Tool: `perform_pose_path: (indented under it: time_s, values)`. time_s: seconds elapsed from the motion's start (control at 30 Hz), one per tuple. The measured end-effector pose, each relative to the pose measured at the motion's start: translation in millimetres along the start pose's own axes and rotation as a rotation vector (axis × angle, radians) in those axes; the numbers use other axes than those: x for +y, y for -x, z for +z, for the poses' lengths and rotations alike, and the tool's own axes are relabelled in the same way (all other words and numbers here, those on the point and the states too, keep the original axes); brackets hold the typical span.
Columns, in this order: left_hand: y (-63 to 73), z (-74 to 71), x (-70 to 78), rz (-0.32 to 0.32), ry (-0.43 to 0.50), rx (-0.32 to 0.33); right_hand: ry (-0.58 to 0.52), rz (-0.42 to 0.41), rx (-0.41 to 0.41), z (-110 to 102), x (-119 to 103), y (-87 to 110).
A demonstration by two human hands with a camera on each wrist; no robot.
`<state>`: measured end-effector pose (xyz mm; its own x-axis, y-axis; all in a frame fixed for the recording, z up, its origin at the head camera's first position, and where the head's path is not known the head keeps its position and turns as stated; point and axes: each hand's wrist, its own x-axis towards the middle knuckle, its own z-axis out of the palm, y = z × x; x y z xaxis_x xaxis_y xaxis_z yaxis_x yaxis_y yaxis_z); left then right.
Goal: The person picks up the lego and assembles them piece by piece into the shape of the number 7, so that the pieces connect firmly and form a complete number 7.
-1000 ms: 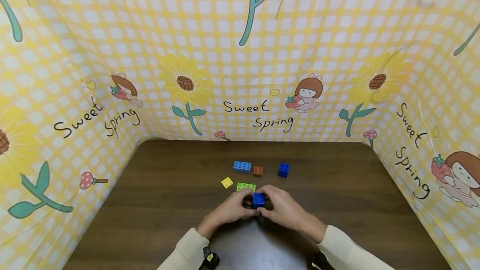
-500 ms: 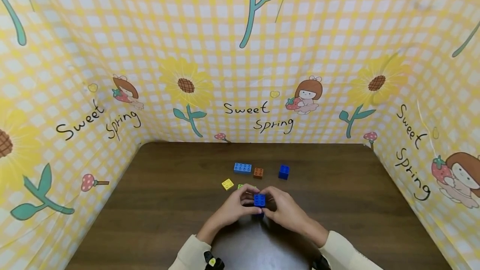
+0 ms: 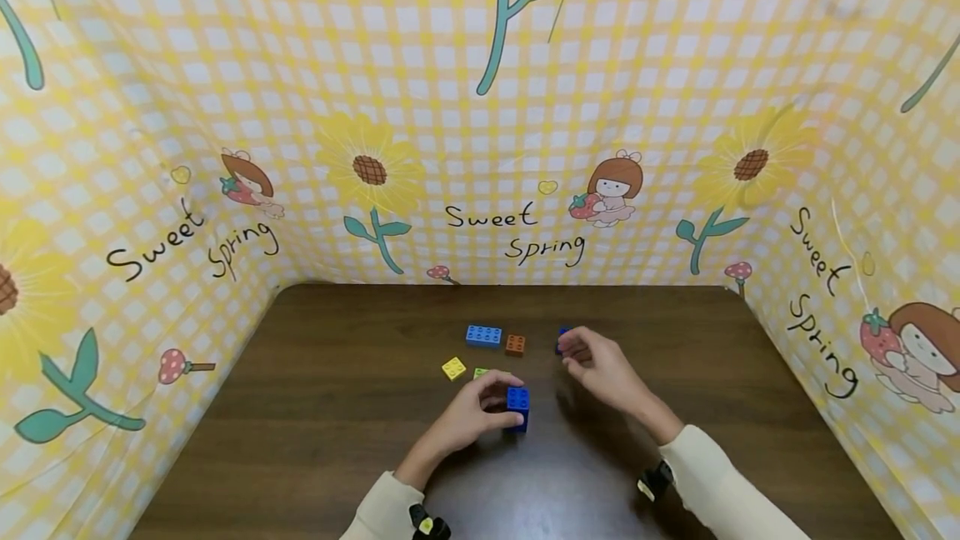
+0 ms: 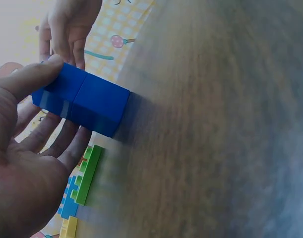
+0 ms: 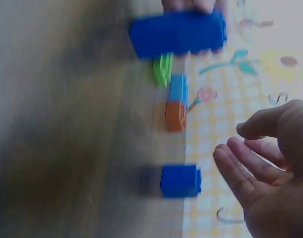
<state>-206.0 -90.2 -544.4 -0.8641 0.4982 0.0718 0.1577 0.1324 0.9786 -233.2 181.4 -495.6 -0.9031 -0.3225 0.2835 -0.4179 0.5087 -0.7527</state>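
Right hand (image 3: 606, 369), empty, fingers parted, has moved from the blue two-brick stack (image 4: 84, 101) toward a lone blue brick (image 5: 179, 181). Left hand (image 3: 471, 413) alone grips the stack.

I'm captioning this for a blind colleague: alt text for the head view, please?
The left hand grips two stacked dark blue bricks at a brown table; the right hand partly hides another blue brick. Nearby lie a light blue brick, an orange-brown brick, a yellow brick and a partly hidden green brick; yellow checked cloth hangs behind.
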Motion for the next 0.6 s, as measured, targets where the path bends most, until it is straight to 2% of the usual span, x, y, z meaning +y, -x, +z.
perform_pose_path:
  time_s: [0.17,0.33,0.6]
  values:
    - [1.5,0.6,2.3,-0.01,0.017,0.013,0.041,0.033,0.05,-9,19,-15.0]
    - [0.5,1.1,1.6,-0.009,0.021,0.028,0.09,0.057,0.048,-10,31,-25.0]
    - [-1.2,0.3,0.7,-0.008,0.018,0.011,0.111,0.167,-0.073,-3,47,-33.6]
